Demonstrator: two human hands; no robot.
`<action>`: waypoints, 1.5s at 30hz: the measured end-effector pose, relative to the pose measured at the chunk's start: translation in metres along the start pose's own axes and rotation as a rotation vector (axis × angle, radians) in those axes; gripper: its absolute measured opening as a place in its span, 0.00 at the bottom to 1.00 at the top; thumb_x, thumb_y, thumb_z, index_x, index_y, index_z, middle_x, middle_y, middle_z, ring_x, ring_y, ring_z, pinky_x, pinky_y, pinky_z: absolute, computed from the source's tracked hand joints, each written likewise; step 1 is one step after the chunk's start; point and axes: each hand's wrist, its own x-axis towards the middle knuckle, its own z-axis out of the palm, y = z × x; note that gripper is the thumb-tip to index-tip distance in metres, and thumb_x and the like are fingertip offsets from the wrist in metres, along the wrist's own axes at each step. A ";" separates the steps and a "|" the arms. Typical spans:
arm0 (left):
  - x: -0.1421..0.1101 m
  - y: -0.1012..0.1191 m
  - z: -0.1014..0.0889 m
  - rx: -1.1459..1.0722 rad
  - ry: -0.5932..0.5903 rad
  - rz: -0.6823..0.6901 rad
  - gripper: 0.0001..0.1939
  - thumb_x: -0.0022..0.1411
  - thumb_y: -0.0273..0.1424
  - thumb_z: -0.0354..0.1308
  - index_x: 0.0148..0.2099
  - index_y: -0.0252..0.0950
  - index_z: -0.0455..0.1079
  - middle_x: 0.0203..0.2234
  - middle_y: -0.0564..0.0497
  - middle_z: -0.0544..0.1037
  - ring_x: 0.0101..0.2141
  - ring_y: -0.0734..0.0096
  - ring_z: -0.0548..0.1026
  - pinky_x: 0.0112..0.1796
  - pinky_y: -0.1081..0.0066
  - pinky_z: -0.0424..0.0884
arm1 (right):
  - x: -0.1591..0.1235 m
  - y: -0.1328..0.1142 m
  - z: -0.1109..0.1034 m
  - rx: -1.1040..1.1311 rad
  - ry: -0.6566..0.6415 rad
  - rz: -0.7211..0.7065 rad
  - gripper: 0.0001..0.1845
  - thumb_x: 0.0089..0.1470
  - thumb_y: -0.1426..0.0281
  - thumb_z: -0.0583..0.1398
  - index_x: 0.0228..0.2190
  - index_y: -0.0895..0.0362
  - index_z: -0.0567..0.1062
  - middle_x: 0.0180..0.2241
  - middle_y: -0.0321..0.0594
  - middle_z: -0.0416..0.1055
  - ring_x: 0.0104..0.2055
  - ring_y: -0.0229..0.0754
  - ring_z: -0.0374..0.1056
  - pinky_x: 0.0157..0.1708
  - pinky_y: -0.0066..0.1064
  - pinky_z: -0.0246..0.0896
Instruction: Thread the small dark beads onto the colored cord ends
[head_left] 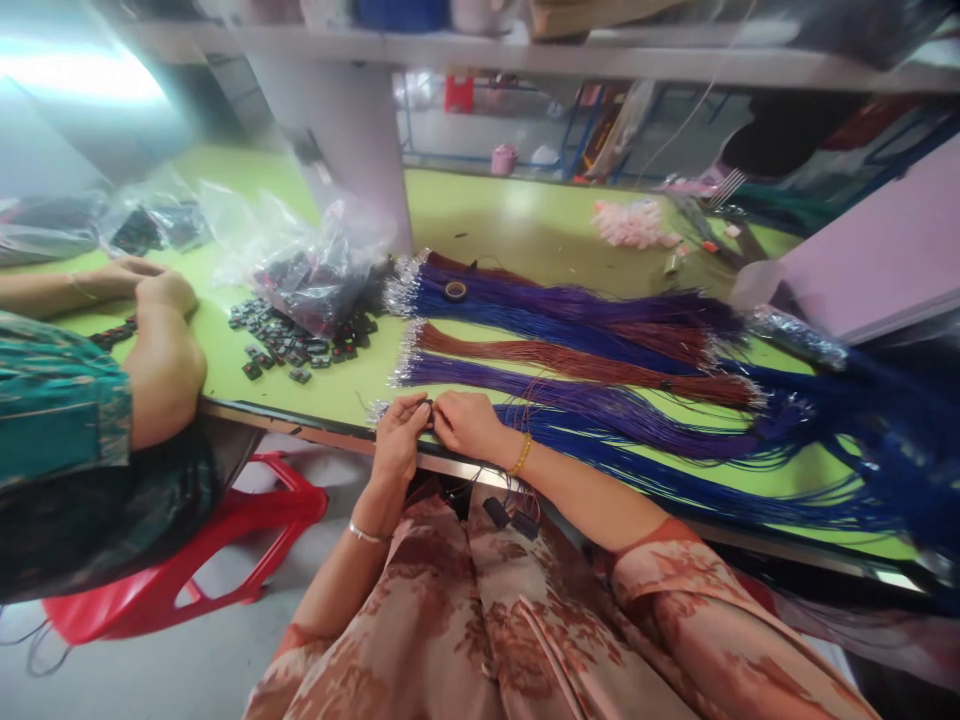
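Both of my hands meet at the table's front edge, fingertips nearly touching. My left hand (401, 435) is closed in a pinch, with a small black connector (430, 412) showing dark at its fingertips. My right hand (472, 425) is also closed, pressed up to the same spot; its fingers hide what they grip. Thin wires (531, 392) run by the right wrist, and black connectors (510, 517) on wires hang over my lap. Bundles of blue wires (600, 450), purple wires (570, 400) and brown wires (562, 355) with shiny ends lie just beyond my hands.
A pile of small black connectors (289, 335) lies left, beside a clear plastic bag (307, 275) of more. A roll of tape (454, 291) rests on the wires. Pale pink pieces (628, 222) lie farther back. A co-worker's hands (161, 285) are at left, near a red stool (187, 560).
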 end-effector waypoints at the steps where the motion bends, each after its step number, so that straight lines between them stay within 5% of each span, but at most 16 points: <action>1: -0.001 0.001 0.000 0.003 0.000 -0.005 0.19 0.42 0.32 0.72 0.38 0.34 0.74 0.26 0.54 0.77 0.25 0.79 0.72 0.30 0.77 0.69 | 0.002 0.004 -0.005 0.058 -0.009 -0.009 0.12 0.59 0.69 0.52 0.31 0.61 0.73 0.31 0.45 0.74 0.30 0.39 0.64 0.30 0.29 0.50; 5: -0.002 0.008 0.008 -0.007 -0.021 0.013 0.19 0.45 0.34 0.71 0.40 0.35 0.73 0.28 0.52 0.78 0.29 0.77 0.75 0.31 0.78 0.69 | 0.028 0.032 -0.033 0.269 0.037 0.036 0.15 0.62 0.66 0.50 0.34 0.59 0.75 0.31 0.39 0.75 0.31 0.36 0.66 0.33 0.26 0.54; 12: 0.010 0.001 0.019 -0.018 -0.073 -0.006 0.20 0.46 0.36 0.70 0.41 0.34 0.71 0.29 0.51 0.78 0.31 0.75 0.76 0.34 0.75 0.71 | 0.078 0.074 -0.036 -0.227 -0.083 0.289 0.10 0.56 0.69 0.56 0.37 0.57 0.77 0.40 0.47 0.73 0.40 0.46 0.68 0.36 0.31 0.56; 23: 0.012 -0.004 0.014 -0.001 -0.088 -0.013 0.23 0.44 0.37 0.71 0.41 0.33 0.72 0.29 0.50 0.78 0.31 0.74 0.76 0.35 0.73 0.72 | 0.074 0.083 -0.026 -0.329 -0.082 0.216 0.14 0.62 0.63 0.52 0.44 0.57 0.71 0.44 0.49 0.71 0.42 0.47 0.68 0.37 0.33 0.57; 33: 0.009 -0.009 0.012 0.005 -0.096 0.015 0.21 0.48 0.37 0.70 0.43 0.33 0.72 0.31 0.49 0.79 0.32 0.73 0.76 0.36 0.72 0.71 | 0.076 0.090 -0.033 -0.413 -0.105 0.084 0.13 0.61 0.74 0.50 0.45 0.62 0.70 0.43 0.53 0.70 0.44 0.49 0.67 0.39 0.34 0.56; 38: 0.011 -0.014 0.010 0.021 -0.111 0.032 0.21 0.48 0.38 0.69 0.43 0.34 0.71 0.32 0.49 0.79 0.33 0.73 0.76 0.36 0.72 0.71 | 0.085 0.092 -0.033 -0.350 -0.135 0.113 0.14 0.61 0.65 0.53 0.45 0.57 0.71 0.45 0.48 0.70 0.43 0.47 0.67 0.38 0.32 0.56; 45: 0.010 -0.015 0.009 0.006 -0.134 0.036 0.21 0.49 0.38 0.69 0.43 0.34 0.72 0.32 0.49 0.79 0.33 0.73 0.76 0.36 0.72 0.71 | 0.090 0.097 -0.032 -0.291 -0.143 0.159 0.13 0.62 0.69 0.50 0.42 0.58 0.72 0.42 0.47 0.73 0.42 0.44 0.67 0.38 0.31 0.54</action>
